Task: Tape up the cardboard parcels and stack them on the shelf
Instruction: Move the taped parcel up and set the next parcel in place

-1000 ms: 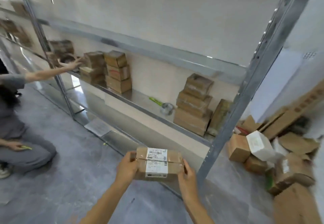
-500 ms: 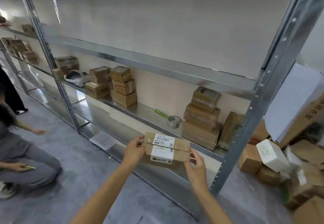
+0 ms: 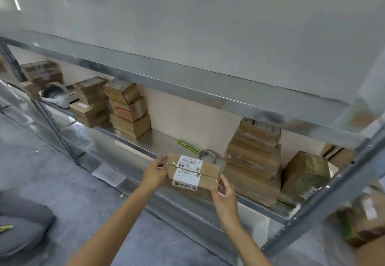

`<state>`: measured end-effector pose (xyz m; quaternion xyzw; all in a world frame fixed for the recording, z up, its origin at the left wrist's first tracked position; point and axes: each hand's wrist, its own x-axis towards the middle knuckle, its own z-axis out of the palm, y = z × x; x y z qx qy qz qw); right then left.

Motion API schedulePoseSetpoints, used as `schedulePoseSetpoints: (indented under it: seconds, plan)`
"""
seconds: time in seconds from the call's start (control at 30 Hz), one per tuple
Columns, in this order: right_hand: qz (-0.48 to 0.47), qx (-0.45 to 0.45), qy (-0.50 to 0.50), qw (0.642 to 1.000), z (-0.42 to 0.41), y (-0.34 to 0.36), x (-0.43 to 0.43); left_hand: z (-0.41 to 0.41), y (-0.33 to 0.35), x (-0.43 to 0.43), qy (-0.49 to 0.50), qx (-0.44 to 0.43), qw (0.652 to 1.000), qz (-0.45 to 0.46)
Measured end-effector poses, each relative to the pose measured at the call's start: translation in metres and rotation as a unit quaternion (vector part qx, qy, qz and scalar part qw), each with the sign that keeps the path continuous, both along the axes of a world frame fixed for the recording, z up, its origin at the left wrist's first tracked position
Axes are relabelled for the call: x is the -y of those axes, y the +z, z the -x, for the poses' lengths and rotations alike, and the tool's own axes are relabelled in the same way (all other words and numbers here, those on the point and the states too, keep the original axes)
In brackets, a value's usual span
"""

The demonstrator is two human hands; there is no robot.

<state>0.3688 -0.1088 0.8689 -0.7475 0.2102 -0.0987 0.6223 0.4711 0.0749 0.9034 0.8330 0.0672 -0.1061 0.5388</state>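
Cardboard parcel (image 3: 205,179): being held flat, label side up, over the front edge of the shelf, with a white barcode label (image 3: 188,172) and a line of clear tape running across its top; whether its underside is touching the shelf cannot be told.
Left hand (image 3: 155,173): gripping the parcel's left end, its fingers (image 3: 161,162) curling round the edge.
Right hand (image 3: 224,193): pinching the parcel's near right corner between thumb and fingers.
Metal shelf (image 3: 160,140): running from left to lower right, carrying everything below.
Tape roll (image 3: 206,155): lying flat on the shelf just behind the parcel.
Green cutter (image 3: 188,146): lying on the shelf beside the tape roll, to its left and farther back.
Tall stack (image 3: 254,157): standing just right of the parcel, several taped boxes piled under the upper shelf board.
Tilted box (image 3: 305,174): leaning at the far right of the shelf, near the tall stack.
Three-box stack (image 3: 128,109): sitting well to the left, against the back wall.
Lower stack (image 3: 90,103): sitting just left of the three-box stack.
White device (image 3: 58,97): resting farther left on the shelf; too blurred to identify.
Another person (image 3: 23,228): crouching on the floor at the left edge, in grey trousers.
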Motion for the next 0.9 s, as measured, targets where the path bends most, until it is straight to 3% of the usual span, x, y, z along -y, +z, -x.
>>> schedulePoseSetpoints:
  seconds: [0.3, 0.53, 0.9]
  plan:
    - [0.016, -0.025, -0.044, 0.999, -0.091, -0.017, -0.02, -0.121, -0.025, -0.007, -0.102, -0.019, 0.995, -0.007]
    - [0.025, -0.074, -0.096, 0.992, -0.15, -0.034, -0.055, -0.193, -0.052, -0.025, -0.177, -0.082, 0.98, -0.048]
    - [-0.016, -0.151, -0.157, 0.976, -0.205, -0.055, -0.073, -0.263, -0.088, -0.034, -0.252, -0.193, 0.948, -0.013]
